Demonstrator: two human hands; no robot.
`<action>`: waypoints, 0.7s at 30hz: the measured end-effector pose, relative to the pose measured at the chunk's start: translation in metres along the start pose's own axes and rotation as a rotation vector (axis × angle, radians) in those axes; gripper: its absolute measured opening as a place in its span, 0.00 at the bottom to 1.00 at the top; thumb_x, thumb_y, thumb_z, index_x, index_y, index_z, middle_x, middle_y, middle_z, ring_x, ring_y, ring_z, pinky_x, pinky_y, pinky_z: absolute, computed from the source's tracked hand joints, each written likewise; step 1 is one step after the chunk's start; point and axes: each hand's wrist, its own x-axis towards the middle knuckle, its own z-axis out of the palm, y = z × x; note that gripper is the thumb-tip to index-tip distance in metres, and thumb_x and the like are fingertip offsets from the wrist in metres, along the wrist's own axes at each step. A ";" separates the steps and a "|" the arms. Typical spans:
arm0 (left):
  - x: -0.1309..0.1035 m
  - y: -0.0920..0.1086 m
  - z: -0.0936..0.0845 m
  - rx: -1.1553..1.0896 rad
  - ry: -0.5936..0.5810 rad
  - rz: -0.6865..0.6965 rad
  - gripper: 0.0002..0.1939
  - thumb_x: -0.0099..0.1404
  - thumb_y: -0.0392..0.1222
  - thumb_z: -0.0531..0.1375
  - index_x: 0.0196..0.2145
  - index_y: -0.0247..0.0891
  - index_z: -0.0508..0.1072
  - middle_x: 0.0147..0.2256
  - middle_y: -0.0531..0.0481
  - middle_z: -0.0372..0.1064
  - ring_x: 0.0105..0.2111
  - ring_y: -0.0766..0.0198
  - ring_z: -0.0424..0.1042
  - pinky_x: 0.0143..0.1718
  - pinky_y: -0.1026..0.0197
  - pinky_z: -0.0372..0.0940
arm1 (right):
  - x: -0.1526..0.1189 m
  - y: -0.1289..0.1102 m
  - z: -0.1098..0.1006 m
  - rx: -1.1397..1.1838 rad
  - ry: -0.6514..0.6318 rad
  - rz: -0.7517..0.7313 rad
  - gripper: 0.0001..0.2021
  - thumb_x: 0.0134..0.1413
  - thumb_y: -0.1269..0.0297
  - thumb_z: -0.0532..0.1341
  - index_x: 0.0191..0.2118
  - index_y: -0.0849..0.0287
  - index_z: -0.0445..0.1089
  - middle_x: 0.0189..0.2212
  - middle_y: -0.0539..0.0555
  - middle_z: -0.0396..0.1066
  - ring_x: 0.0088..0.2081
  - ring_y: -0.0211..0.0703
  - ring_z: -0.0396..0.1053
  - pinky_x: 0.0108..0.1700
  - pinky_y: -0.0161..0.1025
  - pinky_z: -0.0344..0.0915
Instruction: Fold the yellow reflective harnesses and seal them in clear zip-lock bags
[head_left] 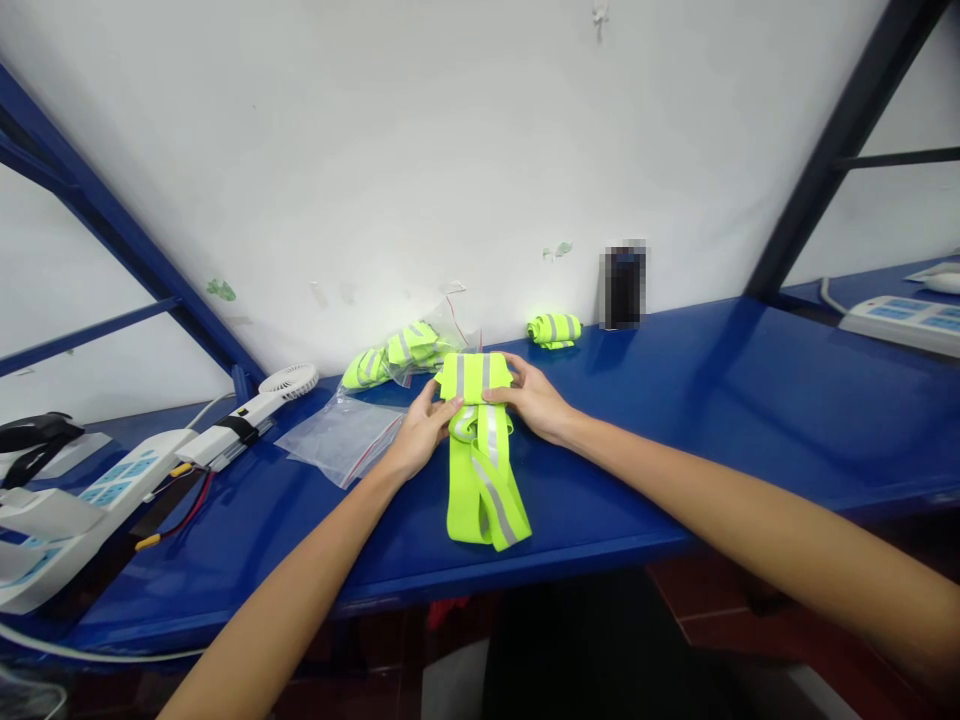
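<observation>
Both hands grip a fluorescent yellow-green reflective strap with silver stripes, near the middle of the blue table. My left hand pinches the left edge of its folded upper part, thumb on top. On the opposite edge, my right hand holds the same folded part with its thumb on the front. Below the hands the strap hangs into loose loops lying toward the table's front edge. Fingers behind the folded part are partly hidden.
Clear plastic zip bags lie left of my left hand. Bagged yellow-green straps and a rolled strap sit by the wall. A white fan, power strips and cables are at left. A pixelated dark object leans on the wall.
</observation>
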 end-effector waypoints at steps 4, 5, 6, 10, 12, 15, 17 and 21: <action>0.000 -0.001 -0.001 0.011 0.018 0.002 0.28 0.57 0.46 0.69 0.53 0.37 0.67 0.46 0.40 0.75 0.40 0.52 0.78 0.39 0.54 0.74 | -0.002 -0.002 0.001 -0.123 -0.099 -0.086 0.25 0.43 0.68 0.69 0.50 0.57 0.66 0.50 0.56 0.72 0.49 0.48 0.71 0.52 0.45 0.67; -0.001 0.000 -0.001 0.018 0.012 0.010 0.27 0.56 0.45 0.69 0.51 0.36 0.68 0.46 0.40 0.75 0.41 0.52 0.78 0.40 0.54 0.74 | -0.003 -0.001 0.001 -0.156 -0.117 -0.119 0.25 0.44 0.67 0.69 0.50 0.57 0.65 0.50 0.56 0.71 0.49 0.48 0.71 0.52 0.45 0.67; -0.001 0.000 -0.001 0.024 0.005 0.023 0.27 0.56 0.45 0.69 0.50 0.36 0.68 0.47 0.40 0.75 0.41 0.52 0.78 0.40 0.54 0.74 | -0.003 -0.001 0.001 -0.185 -0.130 -0.148 0.25 0.45 0.67 0.69 0.51 0.57 0.65 0.49 0.56 0.71 0.48 0.48 0.71 0.52 0.45 0.67; -0.002 0.000 -0.001 0.016 0.012 0.092 0.27 0.54 0.42 0.70 0.50 0.40 0.68 0.47 0.44 0.75 0.44 0.54 0.77 0.41 0.56 0.74 | -0.004 0.000 0.002 -0.227 -0.143 -0.183 0.26 0.47 0.65 0.68 0.53 0.55 0.63 0.48 0.54 0.70 0.48 0.47 0.69 0.52 0.44 0.66; 0.000 -0.001 -0.002 0.002 0.047 0.117 0.26 0.53 0.42 0.71 0.49 0.40 0.68 0.48 0.44 0.74 0.45 0.54 0.76 0.42 0.56 0.74 | -0.005 -0.001 0.003 -0.171 -0.136 -0.110 0.29 0.48 0.64 0.67 0.57 0.51 0.60 0.47 0.53 0.70 0.47 0.47 0.70 0.51 0.44 0.67; 0.003 0.002 -0.004 -0.042 0.139 0.155 0.26 0.53 0.43 0.71 0.47 0.40 0.68 0.48 0.44 0.74 0.46 0.54 0.76 0.44 0.55 0.73 | -0.007 -0.004 0.005 0.022 -0.189 0.095 0.32 0.52 0.65 0.61 0.62 0.47 0.54 0.44 0.51 0.71 0.43 0.45 0.72 0.48 0.45 0.68; 0.004 0.005 -0.006 -0.069 0.185 0.168 0.26 0.52 0.44 0.71 0.47 0.39 0.68 0.48 0.43 0.74 0.46 0.53 0.75 0.45 0.54 0.73 | -0.007 -0.005 0.006 0.117 -0.242 0.181 0.34 0.50 0.68 0.59 0.63 0.46 0.52 0.43 0.50 0.72 0.43 0.44 0.72 0.48 0.45 0.68; 0.004 0.007 -0.007 -0.032 0.182 0.177 0.26 0.53 0.44 0.71 0.47 0.40 0.68 0.48 0.44 0.74 0.46 0.54 0.75 0.45 0.54 0.72 | -0.007 -0.004 0.007 0.136 -0.220 0.202 0.31 0.52 0.66 0.60 0.61 0.46 0.55 0.46 0.51 0.73 0.42 0.44 0.73 0.47 0.44 0.69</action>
